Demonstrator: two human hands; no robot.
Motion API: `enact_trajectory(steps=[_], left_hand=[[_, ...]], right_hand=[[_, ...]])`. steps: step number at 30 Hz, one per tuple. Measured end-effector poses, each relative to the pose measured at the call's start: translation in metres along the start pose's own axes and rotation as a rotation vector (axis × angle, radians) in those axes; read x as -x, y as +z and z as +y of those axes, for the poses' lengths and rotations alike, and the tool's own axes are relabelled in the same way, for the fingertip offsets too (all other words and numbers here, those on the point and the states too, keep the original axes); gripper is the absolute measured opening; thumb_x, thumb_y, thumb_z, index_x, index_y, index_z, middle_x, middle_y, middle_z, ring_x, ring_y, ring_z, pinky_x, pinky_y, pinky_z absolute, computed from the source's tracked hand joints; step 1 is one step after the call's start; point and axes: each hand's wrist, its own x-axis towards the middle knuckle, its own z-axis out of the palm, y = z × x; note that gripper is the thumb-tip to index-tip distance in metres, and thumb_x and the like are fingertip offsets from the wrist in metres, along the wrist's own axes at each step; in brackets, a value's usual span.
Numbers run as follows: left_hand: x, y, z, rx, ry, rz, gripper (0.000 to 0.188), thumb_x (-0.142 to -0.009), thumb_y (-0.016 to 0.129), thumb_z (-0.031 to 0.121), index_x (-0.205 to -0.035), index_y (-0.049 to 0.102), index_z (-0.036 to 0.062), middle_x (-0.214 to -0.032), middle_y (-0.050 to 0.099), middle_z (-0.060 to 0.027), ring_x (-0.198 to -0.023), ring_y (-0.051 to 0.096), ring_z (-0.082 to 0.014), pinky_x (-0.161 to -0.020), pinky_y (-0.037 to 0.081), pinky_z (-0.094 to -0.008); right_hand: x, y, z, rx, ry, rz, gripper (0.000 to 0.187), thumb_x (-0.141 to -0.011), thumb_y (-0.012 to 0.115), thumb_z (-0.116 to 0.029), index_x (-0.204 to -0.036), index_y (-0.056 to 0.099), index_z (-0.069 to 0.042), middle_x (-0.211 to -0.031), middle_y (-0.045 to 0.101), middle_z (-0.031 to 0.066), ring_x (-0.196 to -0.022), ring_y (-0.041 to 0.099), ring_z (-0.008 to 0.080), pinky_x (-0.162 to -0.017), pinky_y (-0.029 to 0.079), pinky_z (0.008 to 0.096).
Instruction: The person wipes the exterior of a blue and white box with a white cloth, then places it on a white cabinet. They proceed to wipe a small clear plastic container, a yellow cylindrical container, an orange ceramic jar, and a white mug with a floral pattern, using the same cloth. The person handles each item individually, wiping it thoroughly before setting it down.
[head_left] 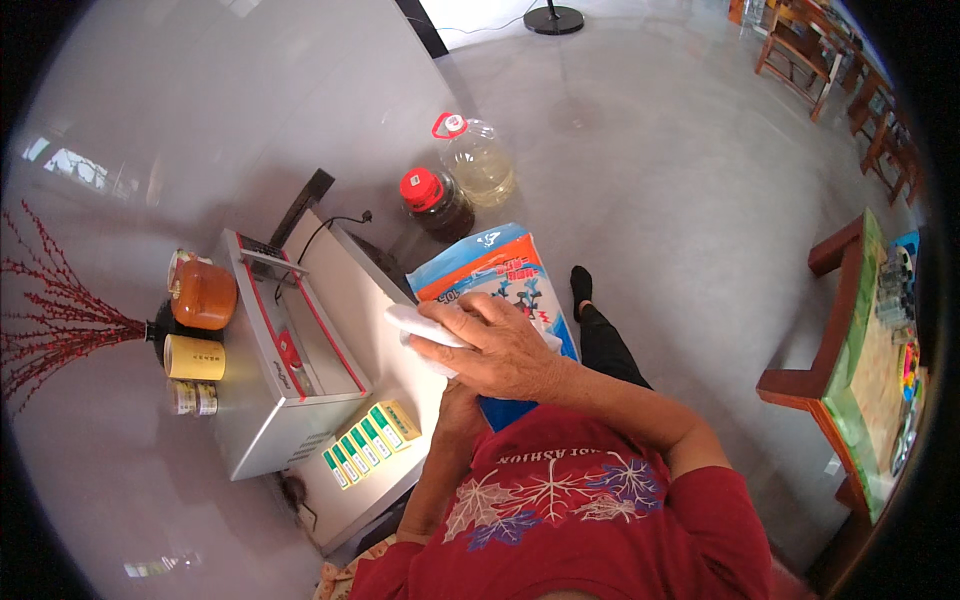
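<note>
My right hand (507, 347) reaches across in front of my chest, its fingers bent round a soft folded white sheet (430, 326), cloth or paper. Just below it, my left hand (460, 408) is mostly covered by the right one, and its fingers do not show. Behind both hands a blue, orange and white plastic package (515, 272) leans upright. Its lower blue corner comes out under my right wrist, close to my left hand. Whether the left hand grips the package or the sheet I cannot tell.
A white table (385, 345) bears yellow-green boxes (372, 445) and a silver microwave oven (290, 400) with jars on top. Beyond stand a dark red-capped jug (437, 203) and a clear oil jug (480, 165). At right is a wooden table (835, 330); chairs (800, 50) stand farther off.
</note>
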Motion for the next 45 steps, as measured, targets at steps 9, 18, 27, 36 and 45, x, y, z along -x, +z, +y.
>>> enact_trajectory(steps=[9,18,27,36,45], left_hand=[[-0.005,0.001,0.006,-0.048,0.096,-0.178,0.061,-0.073,0.047,-0.006,-0.133,0.035,0.0005,-0.121,0.054,-0.0201,-0.109,0.057,-0.0324,-0.095,0.047,-0.0465],[-0.022,-0.004,0.003,0.009,0.224,-0.119,0.05,-0.099,0.031,0.04,-0.136,0.035,0.0056,-0.127,0.05,-0.0132,-0.114,0.052,-0.026,-0.096,0.044,-0.0413],[-0.013,0.0,0.003,-0.043,0.192,-0.09,0.045,-0.09,0.052,0.008,-0.133,0.038,0.0042,-0.121,0.055,-0.0163,-0.106,0.059,-0.028,-0.089,0.051,-0.0427],[-0.016,-0.015,0.004,-0.034,0.083,-0.115,0.047,-0.087,0.054,0.003,-0.131,0.039,0.003,-0.119,0.056,-0.0176,-0.105,0.06,-0.0283,-0.087,0.053,-0.0433],[-0.012,-0.028,0.013,-0.125,0.101,-0.081,0.051,-0.084,0.057,0.005,-0.131,0.038,0.0001,-0.118,0.057,-0.0193,-0.104,0.061,-0.0305,-0.087,0.053,-0.0447]], right_hand=[[0.022,-0.011,0.041,-0.074,0.785,0.067,0.044,-0.078,0.057,-0.013,-0.122,0.054,-0.006,-0.111,0.05,0.0202,-0.095,0.049,0.0384,-0.081,0.043,0.0455],[0.05,-0.001,-0.023,0.021,0.148,-0.148,0.035,-0.079,0.058,-0.014,-0.113,0.059,-0.009,-0.121,0.053,0.0163,-0.096,0.052,0.0291,-0.08,0.044,0.0385],[0.038,-0.021,0.03,0.131,0.558,0.004,0.041,-0.079,0.06,-0.015,-0.12,0.057,-0.007,-0.119,0.054,0.0148,-0.098,0.054,0.029,-0.082,0.046,0.0385],[0.04,-0.066,0.062,-1.204,1.194,-0.212,0.049,-0.08,0.068,-0.018,-0.124,0.052,-0.001,-0.108,0.062,0.0098,-0.097,0.057,0.0147,-0.087,0.046,0.0294],[0.052,-0.059,0.061,-1.352,1.289,-0.145,0.044,-0.076,0.072,-0.016,-0.115,0.056,0.0,-0.102,0.064,0.0089,-0.088,0.062,0.0144,-0.079,0.051,0.0293]])
